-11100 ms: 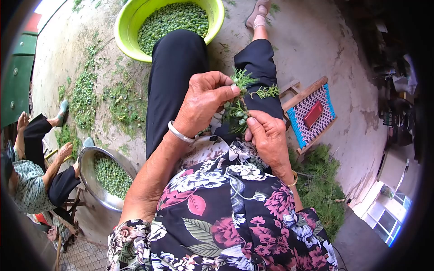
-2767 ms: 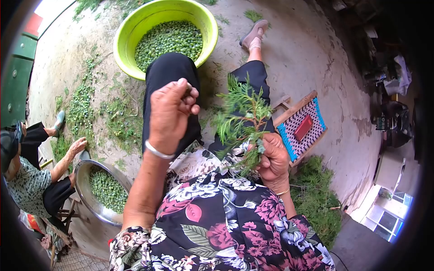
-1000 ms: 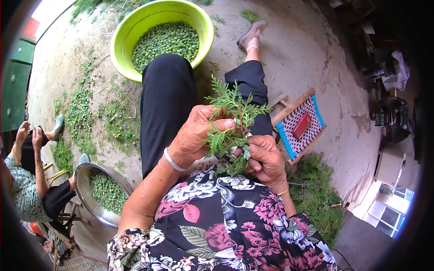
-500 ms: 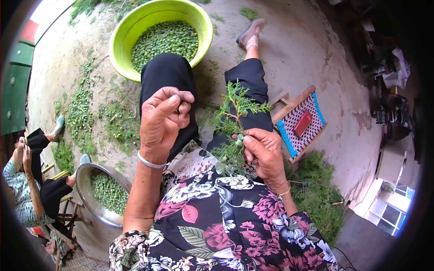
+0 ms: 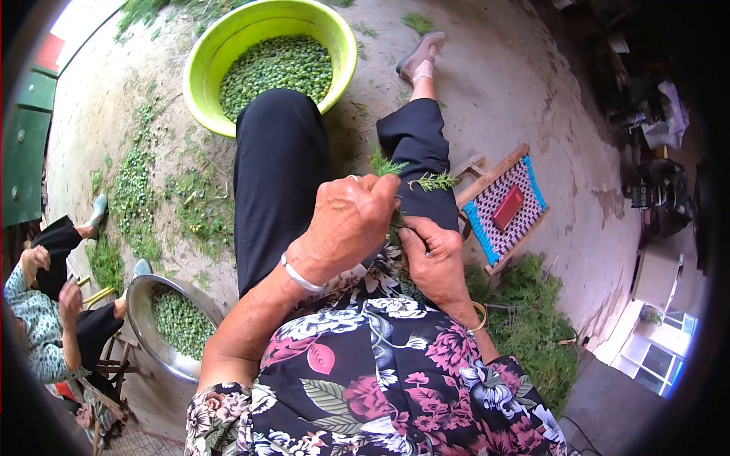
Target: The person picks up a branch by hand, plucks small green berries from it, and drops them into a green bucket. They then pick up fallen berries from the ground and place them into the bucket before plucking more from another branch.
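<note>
My right hand [image 5: 437, 254] is closed with thumb and fingers pinched on a green evergreen sprig [image 5: 435, 181] with scaly leaves. Over the middle of that sprig lies my left hand [image 5: 346, 220], its fingers curled shut. The left fingertips are turned away, so what they pinch is hidden. Leaf tips show above and to the right of the left hand. Past my knees stands a yellow-green basin [image 5: 199, 72] holding many small green cones [image 5: 277, 72]. A metal bowl [image 5: 144, 330] with more green cones [image 5: 182, 323] is on the ground at left.
A low woven stool [image 5: 483, 224] with a red rectangular item [image 5: 508, 207] on it stands at right. Below it lies a heap of green branches [image 5: 528, 334]. Loose cones and clippings [image 5: 137, 178] cover the ground at left. Another person [image 5: 46, 311] sits at far left.
My left hand has come right and down from above my knee onto the sprig, covering much of it. My right hand still grips the sprig. The other person's hands have moved apart.
</note>
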Demonstrator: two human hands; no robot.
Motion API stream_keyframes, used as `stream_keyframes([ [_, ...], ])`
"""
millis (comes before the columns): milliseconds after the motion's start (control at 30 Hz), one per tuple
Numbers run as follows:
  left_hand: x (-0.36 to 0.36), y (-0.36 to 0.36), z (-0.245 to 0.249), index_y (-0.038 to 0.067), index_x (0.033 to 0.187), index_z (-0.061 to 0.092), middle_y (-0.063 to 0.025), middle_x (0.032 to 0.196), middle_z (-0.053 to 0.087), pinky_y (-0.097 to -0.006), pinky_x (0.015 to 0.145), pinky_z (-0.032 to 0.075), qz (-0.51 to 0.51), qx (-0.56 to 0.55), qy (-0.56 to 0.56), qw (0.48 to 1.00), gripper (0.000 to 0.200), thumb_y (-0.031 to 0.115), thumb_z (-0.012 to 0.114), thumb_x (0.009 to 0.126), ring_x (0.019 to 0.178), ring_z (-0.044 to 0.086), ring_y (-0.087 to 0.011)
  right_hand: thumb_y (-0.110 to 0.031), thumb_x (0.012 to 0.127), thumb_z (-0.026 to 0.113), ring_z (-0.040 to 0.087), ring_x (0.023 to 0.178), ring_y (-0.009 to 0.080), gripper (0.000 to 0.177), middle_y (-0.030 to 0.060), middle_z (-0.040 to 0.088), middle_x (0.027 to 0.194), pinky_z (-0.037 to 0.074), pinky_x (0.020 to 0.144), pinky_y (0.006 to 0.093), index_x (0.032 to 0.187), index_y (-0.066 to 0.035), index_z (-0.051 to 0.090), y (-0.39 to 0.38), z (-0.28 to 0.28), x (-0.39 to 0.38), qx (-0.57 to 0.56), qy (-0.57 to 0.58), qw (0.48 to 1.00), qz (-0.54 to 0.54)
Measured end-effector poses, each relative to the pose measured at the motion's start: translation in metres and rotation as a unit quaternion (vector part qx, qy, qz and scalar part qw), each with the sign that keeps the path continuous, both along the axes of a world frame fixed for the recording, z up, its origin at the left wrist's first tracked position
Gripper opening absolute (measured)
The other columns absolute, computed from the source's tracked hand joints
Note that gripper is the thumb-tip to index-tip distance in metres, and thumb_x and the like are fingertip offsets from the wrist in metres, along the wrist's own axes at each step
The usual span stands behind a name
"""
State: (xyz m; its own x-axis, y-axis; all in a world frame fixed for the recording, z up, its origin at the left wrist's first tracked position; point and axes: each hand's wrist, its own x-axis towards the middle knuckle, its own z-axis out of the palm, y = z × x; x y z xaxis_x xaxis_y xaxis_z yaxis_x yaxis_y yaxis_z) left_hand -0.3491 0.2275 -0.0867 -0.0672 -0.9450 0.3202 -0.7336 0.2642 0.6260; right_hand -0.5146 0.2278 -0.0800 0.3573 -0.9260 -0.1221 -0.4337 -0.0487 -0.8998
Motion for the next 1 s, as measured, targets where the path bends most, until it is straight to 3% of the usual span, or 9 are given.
stream_keyframes([
  [67, 0.002, -0.001, -0.005, 0.001, 0.089, 0.061, -0.0116, 0.067, 0.059, -0.0337, 0.051, 0.045, -0.001, 0.018, 0.002, 1.0, 0.019, 0.001, 0.069, 0.072, 0.058, 0.058, -0.0261, 0.0, 0.084, 0.059, 0.052, 0.051, 0.0081, 0.011, 0.0082, 0.055, 0.057, 0.039, 0.046, 0.0261, 0.091, 0.007, 0.063, 0.0, -0.003, -0.003, -0.011, 0.006, 1.0, 0.007],
  [167, 0.004, -0.001, 0.0, -0.002, 0.082, 0.062, -0.0086, 0.064, 0.06, -0.0241, 0.052, 0.045, 0.069, 0.07, 0.276, 0.956, 0.008, 0.0, 0.067, 0.077, 0.056, 0.059, -0.0119, -0.001, 0.085, 0.058, 0.053, 0.051, 0.0081, 0.012, 0.0075, 0.057, 0.057, 0.04, 0.046, 0.0252, 0.092, 0.007, 0.063, -0.001, 0.004, -0.001, 0.019, 0.001, 1.0, 0.007],
  [367, 0.019, -0.002, 0.004, 0.001, 0.082, 0.063, -0.0002, 0.062, 0.055, -0.0171, 0.044, 0.033, 0.203, 0.162, 0.578, 0.774, 0.005, 0.006, 0.064, 0.084, 0.048, 0.042, -0.0034, -0.003, 0.088, 0.055, 0.052, 0.048, 0.0067, 0.015, 0.0038, 0.056, 0.057, 0.039, 0.044, 0.0228, 0.093, 0.007, 0.064, -0.004, 0.008, -0.001, 0.116, -0.081, 0.99, 0.008],
  [467, 0.055, -0.005, -0.004, 0.001, 0.089, 0.061, -0.0069, 0.07, 0.06, -0.0185, 0.041, 0.035, 0.143, 0.142, 0.753, 0.627, 0.009, 0.01, 0.06, 0.086, 0.051, 0.046, -0.0047, -0.005, 0.09, 0.054, 0.048, 0.046, 0.0053, 0.017, 0.0024, 0.055, 0.056, 0.036, 0.042, 0.0213, 0.095, 0.008, 0.064, -0.008, 0.009, -0.01, 0.208, -0.143, 0.967, -0.019],
  [567, 0.062, 0.001, 0.006, -0.001, 0.091, 0.057, -0.0145, 0.078, 0.059, -0.0191, 0.04, 0.038, 0.088, 0.181, 0.781, 0.591, 0.016, 0.015, 0.058, 0.089, 0.057, 0.045, -0.006, -0.008, 0.091, 0.053, 0.044, 0.045, 0.0046, 0.02, 0.0013, 0.053, 0.055, 0.034, 0.042, 0.0199, 0.097, 0.008, 0.063, -0.016, 0.011, -0.016, 0.333, -0.245, 0.909, -0.048],
  [700, 0.044, 0.022, 0.017, -0.003, 0.085, 0.058, -0.0205, 0.08, 0.059, -0.0185, 0.038, 0.037, -0.027, 0.244, 0.755, 0.608, 0.013, 0.01, 0.058, 0.085, 0.048, 0.042, -0.0065, -0.011, 0.092, 0.054, 0.04, 0.043, 0.0044, 0.023, -0.0005, 0.05, 0.054, 0.033, 0.041, 0.0187, 0.098, 0.008, 0.063, -0.014, 0.016, -0.015, 0.416, -0.35, 0.836, -0.078],
  [733, 0.038, 0.026, 0.028, -0.001, 0.08, 0.062, -0.0099, 0.071, 0.063, -0.0192, 0.041, 0.036, -0.025, 0.288, 0.742, 0.605, 0.008, 0.006, 0.063, 0.082, 0.048, 0.043, -0.0041, -0.011, 0.092, 0.054, 0.04, 0.043, 0.0043, 0.023, -0.0006, 0.049, 0.054, 0.032, 0.041, 0.0184, 0.099, 0.008, 0.063, -0.014, 0.016, -0.015, 0.421, -0.364, 0.827, -0.081],
  [867, 0.012, 0.027, 0.021, -0.007, 0.089, 0.067, -0.0026, 0.069, 0.063, -0.0192, 0.05, 0.041, 0.007, 0.223, 0.434, 0.873, 0.014, 0.004, 0.067, 0.08, 0.057, 0.052, -0.0036, -0.012, 0.092, 0.053, 0.041, 0.043, 0.0044, 0.023, -0.0006, 0.05, 0.055, 0.032, 0.041, 0.0182, 0.098, 0.008, 0.063, -0.014, 0.012, -0.016, 0.419, -0.351, 0.834, -0.071],
  [1000, -0.001, 0.021, 0.01, -0.007, 0.092, 0.066, -0.0027, 0.07, 0.064, -0.0198, 0.054, 0.044, 0.049, 0.196, 0.436, 0.877, 0.016, 0.003, 0.068, 0.079, 0.062, 0.054, -0.0042, -0.012, 0.091, 0.055, 0.042, 0.044, 0.0043, 0.018, -0.0005, 0.051, 0.058, 0.031, 0.041, 0.0173, 0.092, 0.005, 0.062, -0.016, 0.01, -0.01, 0.392, -0.321, 0.86, -0.061],
])
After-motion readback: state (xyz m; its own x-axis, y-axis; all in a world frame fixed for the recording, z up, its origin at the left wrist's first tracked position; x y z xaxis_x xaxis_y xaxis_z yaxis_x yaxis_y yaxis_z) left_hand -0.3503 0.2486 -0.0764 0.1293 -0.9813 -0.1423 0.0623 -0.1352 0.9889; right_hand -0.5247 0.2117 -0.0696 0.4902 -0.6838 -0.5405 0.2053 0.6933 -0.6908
